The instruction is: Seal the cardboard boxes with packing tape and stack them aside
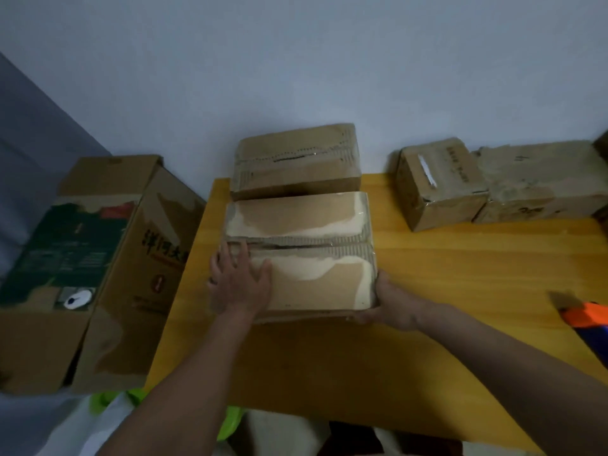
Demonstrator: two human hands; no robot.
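At the left of the frame an open, printed carton (98,264) lies beside the wooden table (460,274), its contents too dim to name. At centre sits the box in hand (306,255), with its two top flaps meeting along a ragged middle seam. The left hand (240,281) lies flat on the near flap by the seam's left end, fingers straight and spread, pressing rather than gripping. The right hand (388,301) cups the box's near right corner, but its fingers go under or behind the cardboard, so how tightly it holds cannot be told. A second box (296,159) stands just behind, touching or nearly so, at the table's far edge. To the upper right two more worn boxes (441,182) (539,182) stand side by side. The step looks like squaring the box and holding its flaps closed before taping. Whether the seam already carries clear tape is hard to judge; a faint sheen shows near the right edge. The next move calls for fetching the tape while one hand holds the flaps level. An orange object (585,315) at the right edge is cut off, possibly the dispenser.
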